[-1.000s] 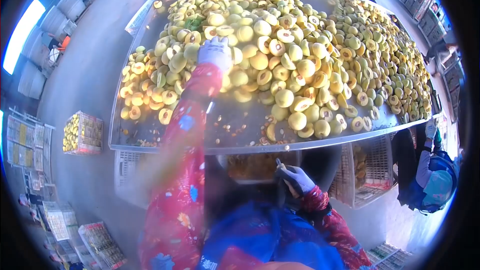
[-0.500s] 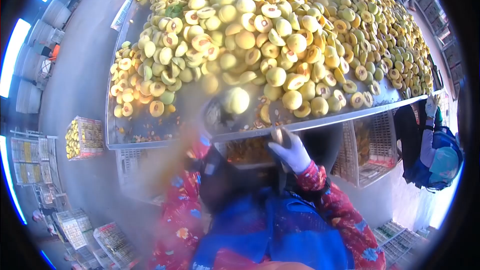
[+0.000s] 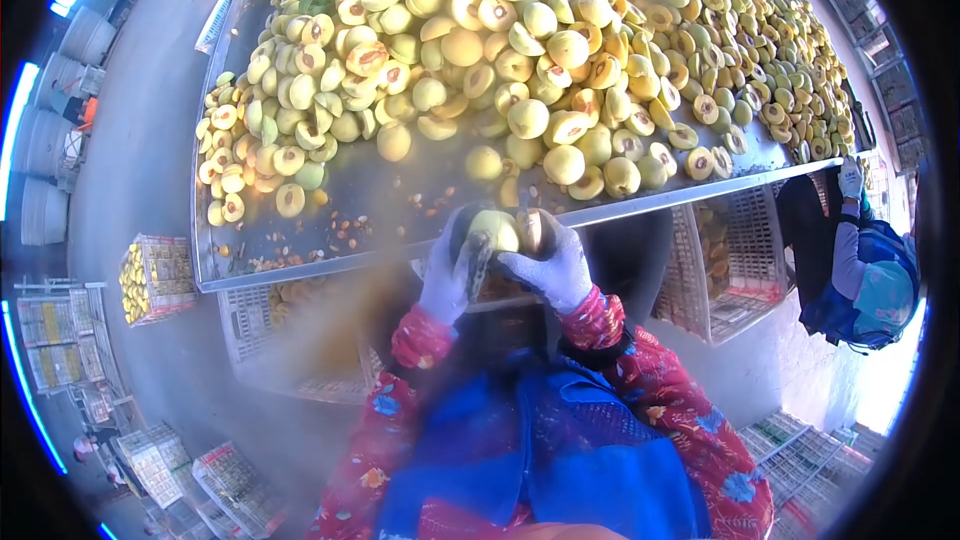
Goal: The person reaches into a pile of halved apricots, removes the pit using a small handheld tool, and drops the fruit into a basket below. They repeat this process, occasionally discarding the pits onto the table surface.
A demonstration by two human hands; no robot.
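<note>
My left hand (image 3: 447,275), in a pale glove with dark fingers, is closed around a yellow-green peach (image 3: 497,230) just off the near edge of the metal table. Beside it, my right hand (image 3: 556,270), gloved in white, is closed on a narrow tan and dark piece (image 3: 537,232) whose kind I cannot make out. Both hands are close together and the two things seem to touch. Beyond them lies a large heap of peaches (image 3: 460,45), many cut in half with reddish-brown centres showing.
The table's raised metal rim (image 3: 640,208) runs between me and the heap. Loose pits and scraps (image 3: 350,230) lie on its surface. Plastic crates (image 3: 735,285) stand beneath, and a crate of fruit (image 3: 158,278) sits left. A co-worker (image 3: 872,280) stands at the right.
My left hand, blurred at the rim before, now has a peach in front of me. The right hand has moved slightly up and left to meet it. The whole view has shifted a little.
</note>
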